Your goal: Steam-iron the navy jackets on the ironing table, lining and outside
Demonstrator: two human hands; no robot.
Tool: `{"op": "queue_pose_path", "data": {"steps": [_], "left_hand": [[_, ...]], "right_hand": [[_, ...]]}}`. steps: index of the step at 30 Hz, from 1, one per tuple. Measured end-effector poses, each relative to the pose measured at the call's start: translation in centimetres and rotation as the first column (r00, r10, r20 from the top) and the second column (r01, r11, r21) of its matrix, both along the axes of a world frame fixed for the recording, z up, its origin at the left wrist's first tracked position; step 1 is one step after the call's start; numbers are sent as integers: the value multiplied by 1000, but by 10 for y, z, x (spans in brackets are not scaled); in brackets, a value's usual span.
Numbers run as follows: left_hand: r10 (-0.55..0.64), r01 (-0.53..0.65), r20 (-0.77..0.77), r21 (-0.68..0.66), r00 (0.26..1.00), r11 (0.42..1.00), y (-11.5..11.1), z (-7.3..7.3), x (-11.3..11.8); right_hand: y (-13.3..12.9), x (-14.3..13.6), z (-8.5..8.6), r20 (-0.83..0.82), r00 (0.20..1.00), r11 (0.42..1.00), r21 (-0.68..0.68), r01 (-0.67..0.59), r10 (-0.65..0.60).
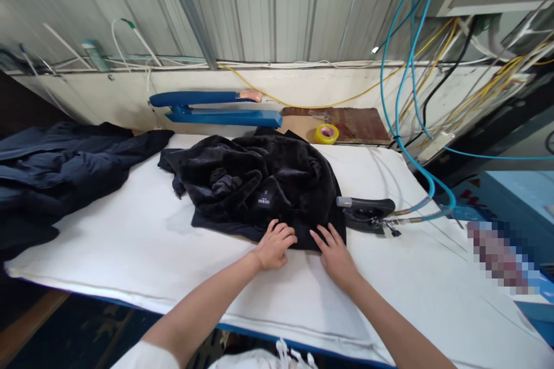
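Observation:
A black garment with a plush lining (294, 184) lies bunched on the white padded table, a small GUESS label facing up inside it. My left hand (274, 247) rests on its near edge, fingers bent and slightly apart, the thumb by the hem. To the right, my right hand (337, 256) touches the same edge near the garment's corner with its fingers spread. An iron with a black handle (367, 210) stands just past the garment's right side, its hoses running off to the right.
Dark clothing (78, 167) covers the table's left end. Behind the garment are a blue sleeve-board-like stand (220, 117), a yellow tape roll (326, 134) and a brown board (359, 121). Blue hoses (404, 69) hang at the right. The white table (173, 265) ends close to my body.

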State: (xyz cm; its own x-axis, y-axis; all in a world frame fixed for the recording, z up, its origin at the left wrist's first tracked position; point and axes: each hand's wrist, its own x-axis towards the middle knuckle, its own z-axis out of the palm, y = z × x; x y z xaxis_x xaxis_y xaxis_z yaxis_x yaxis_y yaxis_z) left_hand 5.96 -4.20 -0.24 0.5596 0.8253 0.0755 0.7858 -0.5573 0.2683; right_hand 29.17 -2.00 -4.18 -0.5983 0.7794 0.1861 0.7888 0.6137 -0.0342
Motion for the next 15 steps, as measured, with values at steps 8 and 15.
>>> {"op": "queue_pose_path", "data": {"steps": [8,15], "left_hand": [[13,-31,-207,-84,978,996,-7,0,-44],[-164,160,-35,-97,986,982,9,6,-4]], "right_hand": [[5,43,-13,-3,990,990,-14,-138,138],[-9,36,-3,34,999,998,51,-37,35]]}}
